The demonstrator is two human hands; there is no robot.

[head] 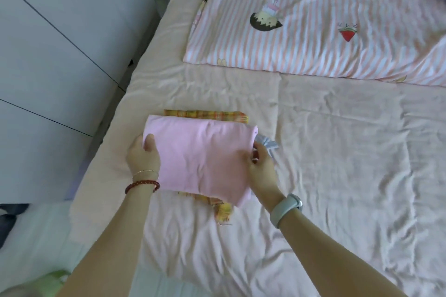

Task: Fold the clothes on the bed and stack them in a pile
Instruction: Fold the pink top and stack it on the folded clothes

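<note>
A folded pink garment (200,157) lies on top of a pile near the bed's left edge. Under it a yellow plaid garment (207,114) sticks out at the far side and at the near corner. A bit of grey cloth (266,141) peeks out at the right. My left hand (143,155) grips the pink garment's left edge, thumb on top. My right hand (261,166) holds its right edge, fingers tucked under the fold.
The bed (337,152) is covered with a wrinkled pale pink sheet. A pink striped quilt (301,38) with cartoon prints lies at the far side, with dark blue and white cloth beyond it. White cabinets (55,55) stand along the left.
</note>
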